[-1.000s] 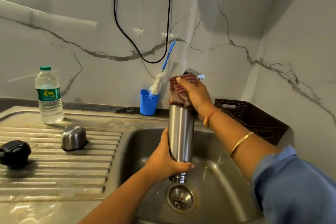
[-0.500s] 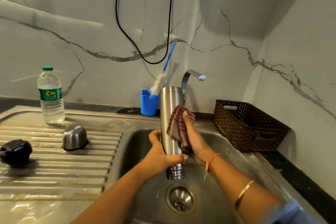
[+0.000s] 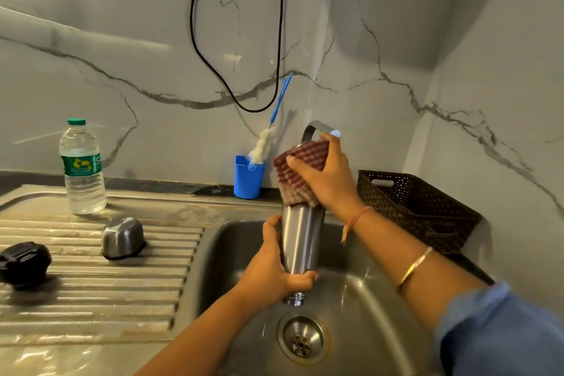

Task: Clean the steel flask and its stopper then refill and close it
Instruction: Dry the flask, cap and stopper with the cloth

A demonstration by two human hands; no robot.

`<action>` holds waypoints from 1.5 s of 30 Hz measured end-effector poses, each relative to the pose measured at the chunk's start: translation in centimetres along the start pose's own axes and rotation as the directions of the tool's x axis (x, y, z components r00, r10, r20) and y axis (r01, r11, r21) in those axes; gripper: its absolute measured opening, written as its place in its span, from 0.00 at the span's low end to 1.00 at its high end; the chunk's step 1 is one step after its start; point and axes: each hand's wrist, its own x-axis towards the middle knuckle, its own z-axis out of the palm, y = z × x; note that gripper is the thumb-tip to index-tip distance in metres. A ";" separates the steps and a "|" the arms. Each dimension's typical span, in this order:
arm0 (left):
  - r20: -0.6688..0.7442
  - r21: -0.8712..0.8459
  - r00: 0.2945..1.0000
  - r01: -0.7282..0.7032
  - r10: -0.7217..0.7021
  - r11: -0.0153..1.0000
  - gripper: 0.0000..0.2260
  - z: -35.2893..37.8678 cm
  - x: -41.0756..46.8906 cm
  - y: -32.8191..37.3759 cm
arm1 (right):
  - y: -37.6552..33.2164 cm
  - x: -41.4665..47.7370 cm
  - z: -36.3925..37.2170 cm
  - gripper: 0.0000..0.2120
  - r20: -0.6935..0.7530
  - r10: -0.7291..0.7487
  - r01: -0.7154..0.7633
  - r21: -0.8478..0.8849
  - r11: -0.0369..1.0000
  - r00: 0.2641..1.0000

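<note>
The steel flask point(image 3: 302, 241) is upside down over the sink point(image 3: 363, 308), its threaded mouth pointing at the drain. My left hand point(image 3: 273, 272) grips its lower end near the neck. My right hand point(image 3: 328, 177) holds a red checked cloth point(image 3: 294, 178) wrapped over the flask's raised base. On the draining board lie the black stopper point(image 3: 24, 262) at the far left and the steel cup lid point(image 3: 122, 238), mouth down.
A water bottle point(image 3: 82, 168) with a green cap stands at the back left. Behind the sink a blue holder point(image 3: 247, 177) keeps a bottle brush point(image 3: 268, 137). The tap point(image 3: 317, 128) arches behind my right hand. A brown basket point(image 3: 418, 210) sits right. A black cable hangs on the wall.
My right hand has slid the cloth from the flask's middle up to its raised base. My left hand keeps its grip near the neck.
</note>
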 end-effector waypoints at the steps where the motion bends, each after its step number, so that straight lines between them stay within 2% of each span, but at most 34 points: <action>1: 0.005 0.017 1.000 0.005 -0.005 1.000 0.45 0.0 -0.1 -0.1 | -0.6 1.1 -1.2 0.25 0.084 0.041 -0.047 0.065 0.997 0.996; 2: 0.008 0.038 1.000 0.003 -0.003 0.999 0.46 -0.1 -0.3 0.0 | -1.0 2.1 -2.6 0.18 0.221 0.096 -0.124 0.118 0.985 0.971; 3: 0.014 0.068 1.000 0.000 -0.001 0.998 0.46 -0.3 -0.3 -0.1 | -1.3 3.0 -4.0 0.15 0.381 0.157 -0.214 0.112 0.970 0.911; 5: 0.038 0.101 0.999 -0.028 0.024 0.994 0.46 -0.5 -0.3 -0.2 | -1.5 4.2 -6.4 0.23 0.580 0.274 -0.318 -0.027 0.948 0.767; 6: 0.045 0.085 0.998 -0.039 0.035 0.996 0.46 -0.6 -0.3 -0.2 | -1.3 4.5 -7.1 0.27 0.612 0.310 -0.333 -0.079 0.940 0.728; 7: 0.034 0.048 0.999 -0.039 0.037 0.998 0.46 -0.7 -0.3 -0.3 | -1.1 4.6 -7.5 0.29 0.611 0.320 -0.332 -0.099 0.938 0.724; 8: 0.007 -0.007 1.000 -0.027 0.027 1.000 0.46 -0.7 -0.2 -0.3 | -0.9 4.6 -7.6 0.29 0.590 0.311 -0.322 -0.089 0.942 0.745; 11: -0.155 -0.195 0.984 0.057 -0.088 0.979 0.48 -1.3 -0.1 -0.3 | -0.8 3.9 -7.7 0.18 0.492 0.247 -0.282 -0.003 0.959 0.835; 13: -0.289 -0.400 0.936 0.073 -0.201 0.914 0.41 -1.8 0.1 -0.3 | -0.6 3.6 -7.9 0.14 0.417 0.253 -0.304 0.059 0.951 0.873; 14: -0.324 -0.535 0.910 0.049 -0.258 0.844 0.34 -2.1 0.3 -0.3 | -0.5 3.5 -8.0 0.14 0.389 0.273 -0.334 0.098 0.938 0.880; 16: -0.288 -0.746 0.895 0.013 -0.340 0.666 0.24 -2.5 0.4 0.1 | -0.4 3.2 -7.7 0.13 0.331 0.306 -0.372 0.156 0.915 0.893; 18: -0.205 -0.854 0.887 0.044 -0.414 0.518 0.22 -2.5 0.5 0.4 | -0.6 2.6 -7.0 0.11 0.281 0.270 -0.315 0.130 0.940 0.921; 21: -0.101 -0.941 0.806 0.112 -0.583 0.318 0.25 -2.4 0.6 0.2 | -1.2 1.7 -5.4 0.13 0.214 0.142 -0.128 -0.082 0.988 0.966; 23: -0.093 -0.954 0.756 0.118 -0.647 0.276 0.26 -2.6 0.7 -0.2 | -1.6 0.9 -4.5 0.17 0.114 0.022 0.011 -0.281 0.960 0.993; 26: -0.065 -0.961 0.747 0.132 -0.661 0.244 0.23 -2.5 1.0 -0.7 | -2.3 -0.1 -3.9 0.19 0.000 -0.244 0.205 -0.544 0.814 0.970; 30: -0.025 -0.969 0.776 0.138 -0.631 0.207 0.21 -2.1 1.1 -1.0 | -2.3 -0.6 -3.5 0.22 0.050 -0.500 0.409 -0.651 0.640 0.864; 33: -0.046 -0.974 0.779 0.103 -0.625 0.201 0.23 -2.2 1.1 -0.9 | -1.3 -1.2 -2.5 0.25 0.107 -0.661 0.501 -0.744 0.442 0.742; 35: -0.074 -0.974 0.775 0.079 -0.628 0.213 0.23 -2.1 1.0 -0.9 | -0.5 -1.6 -1.3 0.24 0.155 -0.683 0.496 -0.801 0.336 0.714; 39: -0.122 -0.963 0.771 0.060 -0.625 0.263 0.20 -2.2 1.2 -0.6 | 0.5 -2.0 -0.1 0.26 0.261 -0.661 0.513 -0.831 0.217 0.703; 40: -0.130 -0.956 0.778 0.064 -0.614 0.285 0.19 -2.1 1.3 -0.3 | 0.8 -2.4 0.3 0.26 0.326 -0.663 0.556 -0.815 0.165 0.674; 43: -0.135 -0.935 0.830 0.073 -0.540 0.346 0.16 -1.1 1.2 -0.1 | 2.6 -4.6 2.6 0.26 0.581 -0.644 0.745 -0.666 -0.025 0.498; 45: -0.152 -0.934 0.844 0.047 -0.514 0.353 0.16 -0.9 0.8 -0.3 | 3.5 -6.3 4.0 0.24 0.675 -0.603 0.812 -0.579 -0.076 0.425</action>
